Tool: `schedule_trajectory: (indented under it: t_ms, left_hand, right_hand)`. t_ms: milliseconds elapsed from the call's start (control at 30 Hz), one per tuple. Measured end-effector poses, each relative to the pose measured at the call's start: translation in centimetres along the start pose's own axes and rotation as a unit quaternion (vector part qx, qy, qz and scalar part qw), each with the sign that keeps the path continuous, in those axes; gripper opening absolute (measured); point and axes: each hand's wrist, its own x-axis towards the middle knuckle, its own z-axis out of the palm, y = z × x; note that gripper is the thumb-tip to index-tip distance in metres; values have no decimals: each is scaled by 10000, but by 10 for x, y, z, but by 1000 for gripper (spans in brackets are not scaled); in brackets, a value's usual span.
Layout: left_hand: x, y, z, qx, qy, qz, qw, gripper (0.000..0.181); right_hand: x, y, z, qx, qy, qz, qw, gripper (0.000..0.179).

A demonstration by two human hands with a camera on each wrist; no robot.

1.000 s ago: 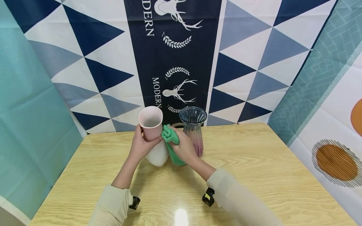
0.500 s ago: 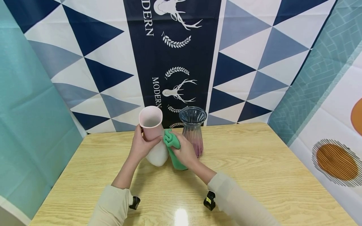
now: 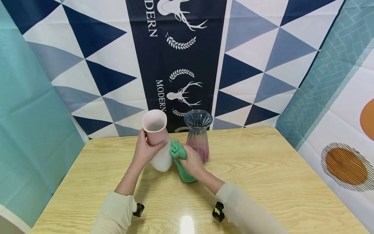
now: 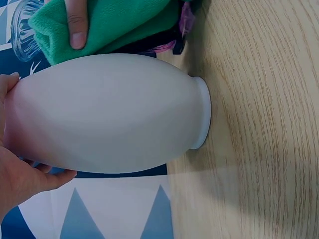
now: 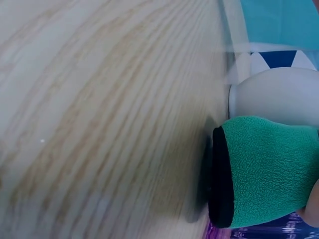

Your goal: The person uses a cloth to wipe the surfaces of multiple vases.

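A ceramic vase, pink at the neck and white below, has its base at the table in the head view. My left hand grips it round the neck, thumb across the front. In my right hand is a folded green cloth, held at the right side of the vase. The left wrist view shows the cloth lying along the white body of the vase. Its dark-edged end hangs close to the tabletop in the right wrist view.
Just behind my right hand stands a ribbed glass vase, blue at the rim and pink lower down. The wooden table ends at a patterned cloth backdrop. Dark wrist devices hang under the sleeves.
My right hand and the green cloth have moved down along the vase's side, toward me and slightly to the right. The left hand keeps its grip on the neck.
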Motion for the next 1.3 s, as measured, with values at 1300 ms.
schedule_trajectory:
  t_ms: [1300]
  left_hand:
    - [-3, 3, 1, 609, 342, -37, 9976, 82]
  right_hand:
    - [25, -21, -20, 299, 765, -787, 9935, 48]
